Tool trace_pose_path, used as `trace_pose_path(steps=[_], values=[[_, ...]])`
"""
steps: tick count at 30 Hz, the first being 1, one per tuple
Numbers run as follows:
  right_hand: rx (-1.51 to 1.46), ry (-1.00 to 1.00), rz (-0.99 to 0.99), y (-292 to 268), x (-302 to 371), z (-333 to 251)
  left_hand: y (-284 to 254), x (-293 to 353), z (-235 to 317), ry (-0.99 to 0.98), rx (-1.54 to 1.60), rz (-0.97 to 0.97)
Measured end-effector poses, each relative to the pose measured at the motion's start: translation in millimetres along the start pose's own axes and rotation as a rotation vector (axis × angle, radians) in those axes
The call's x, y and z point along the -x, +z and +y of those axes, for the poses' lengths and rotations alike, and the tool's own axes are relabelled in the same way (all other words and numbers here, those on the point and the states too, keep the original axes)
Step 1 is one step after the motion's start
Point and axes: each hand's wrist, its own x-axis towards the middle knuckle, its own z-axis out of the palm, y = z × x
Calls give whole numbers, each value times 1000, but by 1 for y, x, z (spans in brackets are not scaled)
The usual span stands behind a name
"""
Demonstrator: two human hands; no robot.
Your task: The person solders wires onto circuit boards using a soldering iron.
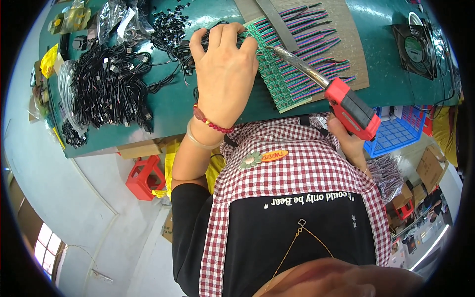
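My left hand (225,69) is closed, its fingers curled over a thin black cable (221,23) at the left edge of a green circuit board panel (273,81). The fingertips' exact grip is partly hidden. My right hand (349,143) grips a red and black soldering gun (352,109) from below. Its metal tip reaches the panel's left strip, close to my left fingers. Rows of black, pink, blue and green wires (316,64) stick out from the panel's right side. A grey metal bar (277,24) lies across the panel and wires.
The panel rests on a brown board (354,54) on a green table (168,114). Bundled black cables (111,84) and small black connectors (170,22) lie left. A black fan (414,51) stands at the far right. Below the edge are a blue crate (396,141) and red stool (145,177).
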Motion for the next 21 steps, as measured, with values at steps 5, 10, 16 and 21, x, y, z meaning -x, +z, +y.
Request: trace_pose_path(steps=[5, 10, 16, 21], values=[[12, 18, -7, -1, -1, -1, 1, -1, -1, 1, 1, 3], [27, -15, 6, -1, -1, 1, 2, -1, -1, 5, 6, 5], [12, 14, 26, 1, 2, 1, 0, -1, 0, 6, 12, -7], [-3, 0, 21, 0, 5, 3, 0, -2, 0, -2, -38, -38]])
